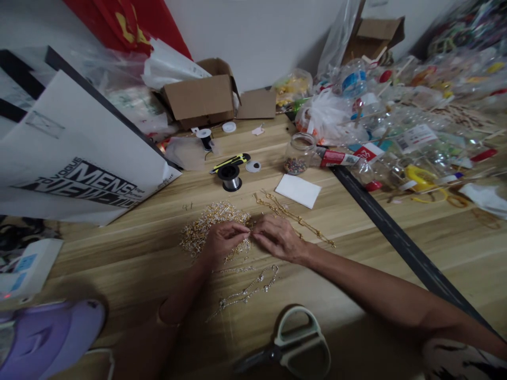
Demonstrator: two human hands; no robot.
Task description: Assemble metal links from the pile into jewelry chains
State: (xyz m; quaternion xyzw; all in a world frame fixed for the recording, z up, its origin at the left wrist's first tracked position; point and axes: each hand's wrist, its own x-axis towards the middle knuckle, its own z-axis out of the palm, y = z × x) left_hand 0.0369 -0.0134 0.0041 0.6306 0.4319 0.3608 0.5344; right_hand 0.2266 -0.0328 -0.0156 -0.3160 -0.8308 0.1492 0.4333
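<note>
Left hand (226, 240), right hand (279, 238) both pinched, grip can't be told; tiny gold-and-silver metallic bits (206, 224) heaped at nine-to-ten o'clock, left's closer.

Pinched left grip (225, 237) beside right grip (279, 238)
</note>
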